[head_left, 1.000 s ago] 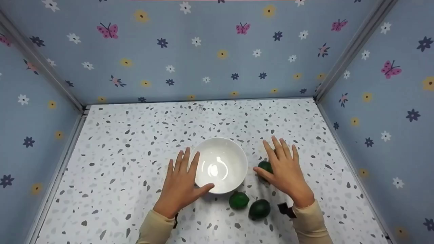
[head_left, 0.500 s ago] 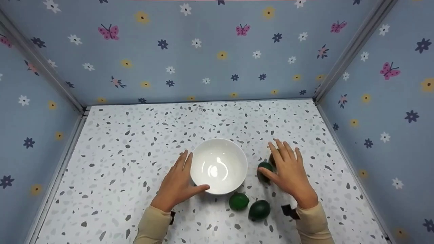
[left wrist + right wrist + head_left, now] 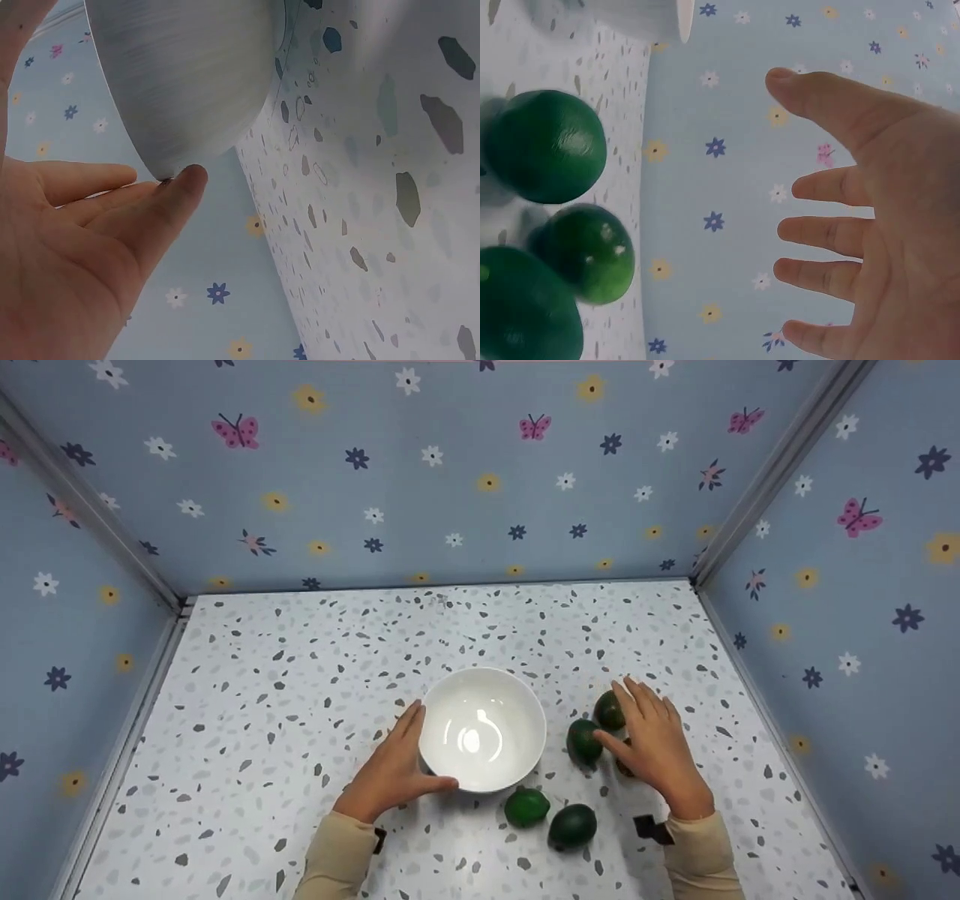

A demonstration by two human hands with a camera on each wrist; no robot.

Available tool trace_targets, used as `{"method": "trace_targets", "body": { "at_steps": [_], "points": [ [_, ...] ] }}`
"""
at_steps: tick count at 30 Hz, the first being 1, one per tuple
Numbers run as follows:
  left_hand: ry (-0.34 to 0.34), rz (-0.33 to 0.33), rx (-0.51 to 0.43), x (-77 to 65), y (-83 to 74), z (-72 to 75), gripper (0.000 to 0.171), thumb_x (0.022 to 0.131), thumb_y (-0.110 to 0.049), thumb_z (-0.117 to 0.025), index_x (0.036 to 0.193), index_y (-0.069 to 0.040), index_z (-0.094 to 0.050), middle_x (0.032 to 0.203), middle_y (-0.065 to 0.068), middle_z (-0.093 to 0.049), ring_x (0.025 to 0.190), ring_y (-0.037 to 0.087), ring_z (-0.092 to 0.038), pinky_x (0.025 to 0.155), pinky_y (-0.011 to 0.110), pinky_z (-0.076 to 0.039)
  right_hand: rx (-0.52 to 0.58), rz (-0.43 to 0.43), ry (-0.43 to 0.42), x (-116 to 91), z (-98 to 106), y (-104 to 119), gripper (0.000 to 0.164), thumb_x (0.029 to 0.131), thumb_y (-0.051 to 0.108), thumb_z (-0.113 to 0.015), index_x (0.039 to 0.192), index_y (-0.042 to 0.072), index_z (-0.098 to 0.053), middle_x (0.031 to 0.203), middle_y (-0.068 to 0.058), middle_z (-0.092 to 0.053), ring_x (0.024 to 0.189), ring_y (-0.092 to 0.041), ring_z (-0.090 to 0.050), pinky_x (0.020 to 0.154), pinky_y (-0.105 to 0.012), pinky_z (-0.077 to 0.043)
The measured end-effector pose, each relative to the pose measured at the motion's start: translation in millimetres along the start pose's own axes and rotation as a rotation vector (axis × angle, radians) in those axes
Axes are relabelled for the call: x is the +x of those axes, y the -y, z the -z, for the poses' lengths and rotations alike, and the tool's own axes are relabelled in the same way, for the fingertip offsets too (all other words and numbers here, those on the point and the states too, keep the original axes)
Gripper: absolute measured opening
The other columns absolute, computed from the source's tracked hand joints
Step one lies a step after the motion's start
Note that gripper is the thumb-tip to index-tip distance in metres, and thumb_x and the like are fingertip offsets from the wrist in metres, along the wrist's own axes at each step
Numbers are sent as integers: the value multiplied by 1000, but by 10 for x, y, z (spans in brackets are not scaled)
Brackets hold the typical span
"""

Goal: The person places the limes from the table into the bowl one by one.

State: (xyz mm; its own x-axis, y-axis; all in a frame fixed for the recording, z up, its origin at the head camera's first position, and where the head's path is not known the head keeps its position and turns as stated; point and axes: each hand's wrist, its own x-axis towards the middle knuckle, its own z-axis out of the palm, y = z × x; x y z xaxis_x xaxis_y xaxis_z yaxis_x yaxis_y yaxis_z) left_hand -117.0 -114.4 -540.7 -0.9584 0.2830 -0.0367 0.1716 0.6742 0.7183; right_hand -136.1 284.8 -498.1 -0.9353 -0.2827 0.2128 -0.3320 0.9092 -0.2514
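Note:
A white bowl [image 3: 482, 731] stands upright on the speckled table. At its left side is my left hand [image 3: 390, 769], thumb near the front and fingers along the rim; the left wrist view has the straight fingertips at the edge of the bowl [image 3: 187, 75]. My right hand [image 3: 656, 746] hovers over the right-hand fruits, fingers spread and holding nothing. Below its thumb lies a dark green fruit [image 3: 583, 741], with another dark green fruit [image 3: 610, 710] behind it. A further fruit [image 3: 625, 761] is mostly hidden under the palm. The right wrist view shows the palm [image 3: 915, 217] apart from the fruits.
A bright green, lime-like fruit [image 3: 527, 808] lies in front of the bowl, beside a darker oval fruit [image 3: 572, 826]. Blue patterned walls [image 3: 450, 472] enclose the speckled table [image 3: 255, 697] at the back and both sides.
My left hand has lowered to the bowl's left side, its fingers drawing closer together. The right hand has shifted right and slightly toward me, uncovering more of the dark green fruits.

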Motion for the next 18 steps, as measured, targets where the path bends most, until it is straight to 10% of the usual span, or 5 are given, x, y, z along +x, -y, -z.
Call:
{"method": "trace_targets", "body": {
  "at_steps": [18],
  "points": [
    [16,-1,18,30,15,31,134,60,-54,-93,159,-3,-19,163,18,-18,144,39,-29,115,49,-28,86,-177,193,-221,-109,-455,87,89,41,-75,150,-8,-36,149,-31,-38,133,-52,-36,105,-67,-34]
  ]
}}
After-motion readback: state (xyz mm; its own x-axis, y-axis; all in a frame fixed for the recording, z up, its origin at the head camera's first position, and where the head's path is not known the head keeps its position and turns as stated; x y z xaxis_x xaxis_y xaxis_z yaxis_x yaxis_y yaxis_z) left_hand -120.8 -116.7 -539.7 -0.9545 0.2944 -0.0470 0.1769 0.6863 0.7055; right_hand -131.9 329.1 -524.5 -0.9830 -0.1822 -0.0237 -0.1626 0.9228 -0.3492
